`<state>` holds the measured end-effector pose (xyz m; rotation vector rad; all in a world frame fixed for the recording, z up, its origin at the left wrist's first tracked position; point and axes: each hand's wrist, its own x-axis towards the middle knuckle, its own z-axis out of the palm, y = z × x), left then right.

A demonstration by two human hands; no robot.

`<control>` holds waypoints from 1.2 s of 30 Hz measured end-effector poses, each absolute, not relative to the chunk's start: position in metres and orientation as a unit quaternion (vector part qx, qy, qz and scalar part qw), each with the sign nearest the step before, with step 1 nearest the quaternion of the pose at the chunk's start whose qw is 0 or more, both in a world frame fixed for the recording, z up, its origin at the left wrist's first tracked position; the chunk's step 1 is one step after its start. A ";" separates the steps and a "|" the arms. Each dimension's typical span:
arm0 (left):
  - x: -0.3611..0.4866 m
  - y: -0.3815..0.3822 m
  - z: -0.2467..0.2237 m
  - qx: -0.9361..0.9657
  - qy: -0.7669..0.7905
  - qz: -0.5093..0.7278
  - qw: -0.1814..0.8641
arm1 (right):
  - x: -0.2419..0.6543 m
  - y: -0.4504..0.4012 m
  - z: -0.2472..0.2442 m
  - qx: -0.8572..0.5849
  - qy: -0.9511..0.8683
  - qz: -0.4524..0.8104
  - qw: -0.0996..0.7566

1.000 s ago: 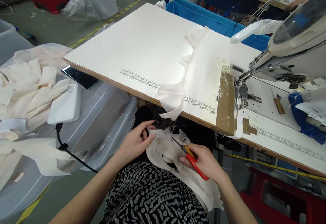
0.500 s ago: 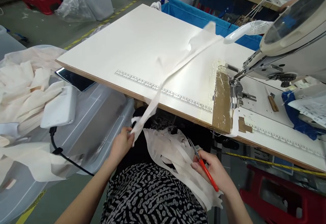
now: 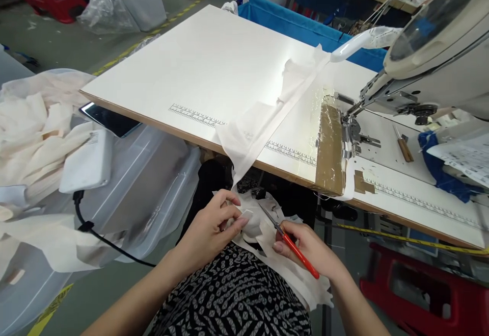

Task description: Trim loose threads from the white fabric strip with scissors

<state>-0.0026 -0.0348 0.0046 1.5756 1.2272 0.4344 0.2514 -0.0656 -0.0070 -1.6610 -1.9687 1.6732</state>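
In the head view, taking twelve o'clock as straight up, the left hand (image 3: pixel 216 224) has its grip narrowed to a pinch on the end of a pale cloth strip (image 3: pixel 252 127). The strip runs from there towards one o'clock, over the edge of the worktop (image 3: pixel 171 60) and across it. At four o'clock from that pinch, the right hand (image 3: pixel 305 252) has its grip closed round the red-handled scissors (image 3: pixel 292 247), whose points aim towards ten or eleven. Below lies a loose heap of pale cloth (image 3: pixel 300 287) on the lap; the sewing machine (image 3: pixel 431 86) stands at two o'clock.

The points sit near the left thumb, so a careless snip could nick skin. The strip and the heap are much alike in colour (their borders blur near the fingers), so a blade could catch the wrong layer. A loosened pinch might let the thin strip slip or twist.
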 end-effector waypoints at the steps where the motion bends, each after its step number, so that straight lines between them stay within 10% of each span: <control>1: -0.003 -0.034 0.005 0.629 0.511 0.172 0.560 | 0.251 -0.064 -0.008 -0.533 -0.644 0.547 0.030; 7: -0.001 -0.029 0.005 0.384 0.463 0.143 0.786 | 0.245 -0.050 -0.015 -0.485 -0.667 0.566 0.000; 36: -0.008 -0.024 -0.012 0.363 0.453 0.174 0.795 | 0.235 -0.053 -0.017 -0.525 -0.713 0.464 -0.032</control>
